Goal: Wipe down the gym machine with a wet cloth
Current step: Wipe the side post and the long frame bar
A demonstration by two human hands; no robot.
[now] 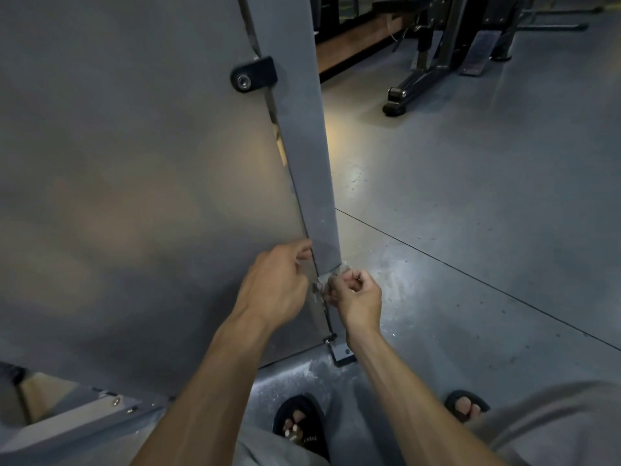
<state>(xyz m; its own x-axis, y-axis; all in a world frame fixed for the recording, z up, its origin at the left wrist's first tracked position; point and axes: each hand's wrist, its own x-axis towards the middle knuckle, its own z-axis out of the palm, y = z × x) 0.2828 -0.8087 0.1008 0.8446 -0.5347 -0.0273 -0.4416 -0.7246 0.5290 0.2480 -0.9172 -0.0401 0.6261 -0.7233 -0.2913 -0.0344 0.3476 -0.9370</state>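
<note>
A tall grey gym machine fills the left of the view, with a broad panel (134, 196) and an upright post (302, 136) along its right edge. Low on that post, a small grey cloth (331, 276) is wrapped around the post's bottom end. My left hand (277, 284) grips one end of it against the panel's edge, and my right hand (358, 299) grips the other end on the post's right side. Most of the cloth is hidden behind my fingers.
A black bracket with a bolt (253, 77) sits higher on the post. The post's foot plate (341, 354) is bolted to the grey floor (470, 213). Another machine's black frame and wheel (396, 99) stand at the back right. My sandalled feet (299, 425) are just below.
</note>
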